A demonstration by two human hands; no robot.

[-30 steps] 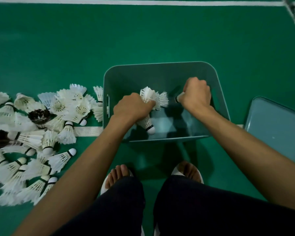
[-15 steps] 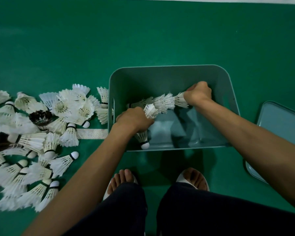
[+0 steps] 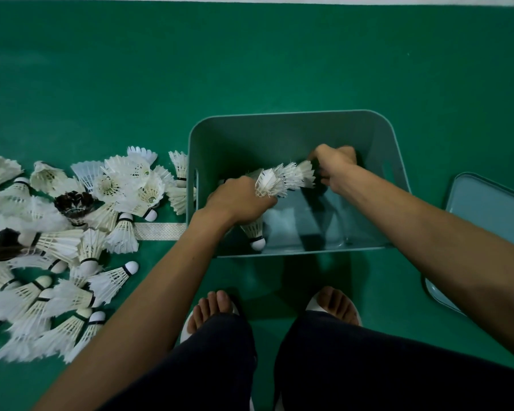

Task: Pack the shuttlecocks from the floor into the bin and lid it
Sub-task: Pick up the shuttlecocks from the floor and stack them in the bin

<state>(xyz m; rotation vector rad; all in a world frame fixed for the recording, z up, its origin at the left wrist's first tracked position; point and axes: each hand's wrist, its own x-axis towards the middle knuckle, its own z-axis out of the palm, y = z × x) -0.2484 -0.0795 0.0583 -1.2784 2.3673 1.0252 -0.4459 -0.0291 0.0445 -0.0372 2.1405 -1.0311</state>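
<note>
Toes (image 3: 211, 304) sit just short of the bin (image 3: 264, 134), at its near rim. Inside, the left hand (image 3: 241, 203) clenches a shuttlecock (image 3: 254, 231), cork down by the near wall. The right hand (image 3: 336, 167) grips a stack (image 3: 294, 173) mid-bin. A pile (image 3: 72, 232) crowds the bin's left edge, the lid (image 3: 487, 209) lies off its right edge, and open floor (image 3: 279, 54) stretches beyond.

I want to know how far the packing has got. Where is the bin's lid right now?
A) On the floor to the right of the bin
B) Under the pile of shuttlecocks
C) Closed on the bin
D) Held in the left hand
A: the lid lies flat on the green floor right of the open bin, and the left hand and right hand hold only shuttlecocks.
</note>
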